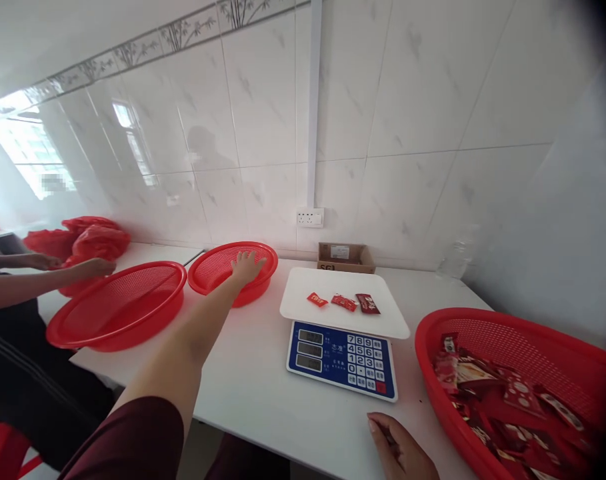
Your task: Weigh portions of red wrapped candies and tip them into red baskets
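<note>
My left hand reaches over the middle red basket, fingers spread, with nothing visible in it. My right hand rests low at the table's front edge, fingers curled round a small dark thing I cannot make out. Between my hands stands a blue and white scale. Its white tray carries a red packet at left, another red packet in the middle and a dark red packet at right. Many red packets lie in the large red basket on the right.
A wide red basket stands at left, near another person's arms and red plastic bags. Behind the scale sit a cardboard box and, farther right, a clear plastic container. A tiled wall closes the back.
</note>
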